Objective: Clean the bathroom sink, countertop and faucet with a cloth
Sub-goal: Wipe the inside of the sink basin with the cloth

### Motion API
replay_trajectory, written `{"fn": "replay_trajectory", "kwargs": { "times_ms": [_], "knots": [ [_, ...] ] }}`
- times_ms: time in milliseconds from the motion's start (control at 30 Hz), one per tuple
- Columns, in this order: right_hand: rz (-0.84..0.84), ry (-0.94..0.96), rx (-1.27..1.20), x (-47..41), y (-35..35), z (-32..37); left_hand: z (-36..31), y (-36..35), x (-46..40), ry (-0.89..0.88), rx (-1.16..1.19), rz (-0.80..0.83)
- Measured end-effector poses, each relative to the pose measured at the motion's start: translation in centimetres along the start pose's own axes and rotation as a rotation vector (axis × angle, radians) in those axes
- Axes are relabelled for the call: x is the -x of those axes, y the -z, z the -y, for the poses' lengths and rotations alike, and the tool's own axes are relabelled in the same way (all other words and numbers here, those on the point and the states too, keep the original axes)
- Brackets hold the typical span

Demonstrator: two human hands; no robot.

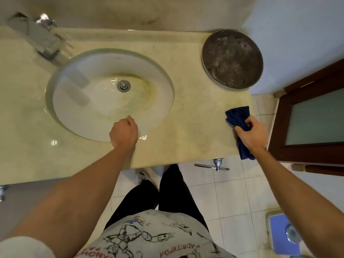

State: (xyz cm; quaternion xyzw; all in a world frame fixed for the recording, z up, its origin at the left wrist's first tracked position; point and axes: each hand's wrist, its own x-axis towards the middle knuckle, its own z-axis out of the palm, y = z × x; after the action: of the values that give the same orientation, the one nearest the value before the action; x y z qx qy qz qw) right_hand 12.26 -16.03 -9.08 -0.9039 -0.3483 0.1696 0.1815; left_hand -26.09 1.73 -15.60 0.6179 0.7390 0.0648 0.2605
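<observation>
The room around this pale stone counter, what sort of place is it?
Most likely a home bathroom: a white oval basin set in the counter, a chrome faucet behind it, and white floor tiles below.

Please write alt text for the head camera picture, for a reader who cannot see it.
A person's right hand presses a dark blue cloth on the right edge of a beige countertop. The left hand rests closed at the near rim of a stained oval sink; a chrome faucet and a dark round tray stand behind.
</observation>
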Motion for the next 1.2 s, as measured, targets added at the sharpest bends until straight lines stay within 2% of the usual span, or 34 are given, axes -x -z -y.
{"fn": "replay_trajectory", "kwargs": {
  "times_ms": [167, 367, 500, 600, 667, 867, 967, 1067, 1133, 1200],
  "knots": [
    [-0.019, 0.093, -0.036, 3.0, -5.7, 6.5, 0.1, 0.2, -0.3, 0.046, 0.066, 0.097],
    [0.033, 0.185, -0.118, 6.7, -12.4, 16.7, 1.2, 1.1, -1.3, 0.108, 0.513, 0.327],
    [0.076, 0.165, -0.136, 10.7, -14.7, 19.6, 1.5, 2.7, -2.6, 0.149, 0.653, 0.334],
    [0.131, 0.160, -0.164, 15.1, -17.0, 21.8, 1.9, 4.3, -4.2, 0.197, 0.688, 0.285],
    [0.186, 0.233, -0.195, 17.7, -18.6, 23.4, 2.3, 5.6, -5.1, 0.207, 0.690, 0.241],
    [0.297, 0.349, -0.243, 19.4, -21.2, 27.1, 3.4, 9.4, -6.0, 0.080, 0.571, 0.052],
    [0.463, 0.388, -0.323, 20.0, -22.4, 31.1, 4.1, 11.2, -6.4, 0.103, 0.605, -0.033],
    [0.614, 0.297, -0.469, 19.4, -22.3, 34.7, 5.3, 12.4, -6.2, 0.130, 0.606, -0.181],
    [0.603, 0.185, -0.606, 17.5, -21.2, 34.1, 5.8, 12.7, -5.8, 0.147, 0.613, -0.323],
    [0.512, 0.113, -0.689, 14.9, -18.9, 31.8, 5.6, 12.2, -5.3, 0.116, 0.644, -0.412]
  ]
}}
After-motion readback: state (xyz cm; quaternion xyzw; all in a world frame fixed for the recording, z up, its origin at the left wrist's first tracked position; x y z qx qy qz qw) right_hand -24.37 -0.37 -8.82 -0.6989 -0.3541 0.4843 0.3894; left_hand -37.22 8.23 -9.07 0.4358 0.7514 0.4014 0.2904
